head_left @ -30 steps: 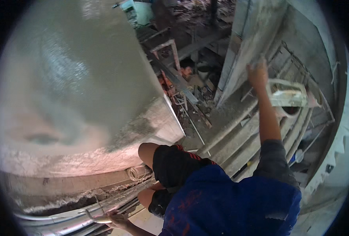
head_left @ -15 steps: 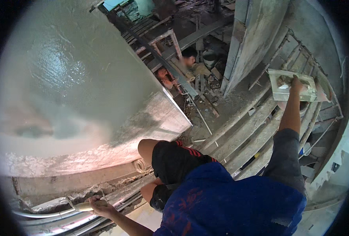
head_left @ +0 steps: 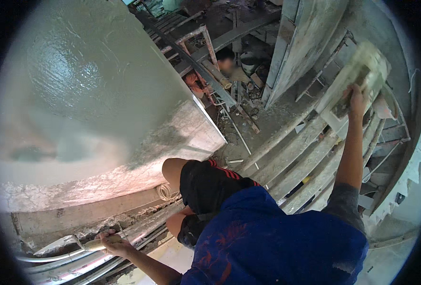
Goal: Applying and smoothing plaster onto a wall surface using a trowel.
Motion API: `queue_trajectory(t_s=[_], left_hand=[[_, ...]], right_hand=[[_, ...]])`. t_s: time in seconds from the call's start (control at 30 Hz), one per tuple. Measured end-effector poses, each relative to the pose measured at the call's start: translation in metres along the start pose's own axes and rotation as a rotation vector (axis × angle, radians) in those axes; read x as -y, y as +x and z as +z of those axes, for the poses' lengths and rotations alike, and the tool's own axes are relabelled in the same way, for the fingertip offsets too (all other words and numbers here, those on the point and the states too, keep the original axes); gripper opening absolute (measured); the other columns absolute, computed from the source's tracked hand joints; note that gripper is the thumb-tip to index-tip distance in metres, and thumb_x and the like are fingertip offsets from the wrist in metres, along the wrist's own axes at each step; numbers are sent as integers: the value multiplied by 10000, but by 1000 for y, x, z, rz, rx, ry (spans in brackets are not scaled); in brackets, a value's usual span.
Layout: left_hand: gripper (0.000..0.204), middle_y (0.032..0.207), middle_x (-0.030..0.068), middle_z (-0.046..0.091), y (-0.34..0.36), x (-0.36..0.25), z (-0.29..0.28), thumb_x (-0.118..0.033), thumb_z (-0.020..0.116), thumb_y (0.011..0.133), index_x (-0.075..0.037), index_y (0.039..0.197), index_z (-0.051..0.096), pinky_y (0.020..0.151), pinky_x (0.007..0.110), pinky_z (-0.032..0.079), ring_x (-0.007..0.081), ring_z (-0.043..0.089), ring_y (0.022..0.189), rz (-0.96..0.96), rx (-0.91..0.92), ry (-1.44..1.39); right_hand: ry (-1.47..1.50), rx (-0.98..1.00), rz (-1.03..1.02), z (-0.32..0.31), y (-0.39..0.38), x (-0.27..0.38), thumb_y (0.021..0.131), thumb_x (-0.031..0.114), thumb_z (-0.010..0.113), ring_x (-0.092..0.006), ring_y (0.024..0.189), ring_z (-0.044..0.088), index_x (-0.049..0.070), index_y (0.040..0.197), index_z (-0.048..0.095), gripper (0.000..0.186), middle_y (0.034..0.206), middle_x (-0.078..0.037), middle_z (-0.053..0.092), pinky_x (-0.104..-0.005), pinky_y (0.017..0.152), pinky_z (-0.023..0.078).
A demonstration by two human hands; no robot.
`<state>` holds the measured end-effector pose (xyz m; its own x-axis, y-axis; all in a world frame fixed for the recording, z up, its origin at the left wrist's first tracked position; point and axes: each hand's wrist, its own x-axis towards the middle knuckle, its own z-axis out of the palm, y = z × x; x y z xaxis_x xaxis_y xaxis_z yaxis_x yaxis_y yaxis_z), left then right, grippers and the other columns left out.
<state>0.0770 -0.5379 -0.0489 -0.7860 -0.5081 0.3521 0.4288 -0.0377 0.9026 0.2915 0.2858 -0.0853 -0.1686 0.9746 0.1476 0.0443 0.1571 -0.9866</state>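
Note:
At the lower left, my left hand (head_left: 114, 243) is closed around the handle of a trowel (head_left: 57, 245); its pale pointed blade lies just above the pipes along the wall base. Far to the right, my right hand (head_left: 356, 99) grips a rectangular plastering float (head_left: 373, 61). The float is pale, smeared with plaster and blurred at its upper end. It is tilted over the scaffold planks, beside a pinkish tub (head_left: 387, 105) that it partly hides. Wet grey plaster (head_left: 91, 95) coats the upper wall at my left, away from both hands.
Plaster-stained planks (head_left: 310, 153) run under my right arm, with gaps between them. A metal frame (head_left: 322, 71) stands at their far side. Below, a person (head_left: 226, 61) is among boards, rubble and a bucket (head_left: 250, 61). Coiled cable (head_left: 166, 192) lies by the wall base.
The float has swung from nearly level to a steep tilt, its far end rising. My left hand and trowel have shifted slightly up and left. My view has moved a little.

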Motion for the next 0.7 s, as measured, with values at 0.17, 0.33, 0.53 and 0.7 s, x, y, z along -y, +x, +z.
queue_trajectory(t_s=[0.17,0.33,0.53,0.7], left_hand=[[151,730,47,556,1,16,12,-79,644,822,-42,935,551,587,280,449,155,544,650,-8,34,-68],[174,739,64,563,1,28,-11,-71,649,828,-34,961,543,614,289,452,162,544,642,-27,-21,-52],[201,704,77,561,-12,12,-23,-105,647,860,-15,995,528,619,298,445,170,548,618,82,-38,69],[170,671,74,547,-13,16,-24,-109,645,857,-20,957,539,609,295,429,166,528,595,122,-141,60]], right_hand=[[-775,-14,-699,31,-94,23,822,187,672,-425,883,631,-11,1203,456,481,980,-239,630,-488,806,490],[-1157,237,-202,31,-162,-12,848,200,634,-433,909,628,101,1273,416,488,1064,-256,613,-533,781,488],[-1325,362,-340,-26,-187,-93,840,103,545,-400,875,630,104,1281,429,456,1001,-211,616,-508,747,500],[-1472,281,-346,-63,-212,-129,846,91,521,-360,914,624,113,1305,434,467,1077,-166,600,-476,773,498]])
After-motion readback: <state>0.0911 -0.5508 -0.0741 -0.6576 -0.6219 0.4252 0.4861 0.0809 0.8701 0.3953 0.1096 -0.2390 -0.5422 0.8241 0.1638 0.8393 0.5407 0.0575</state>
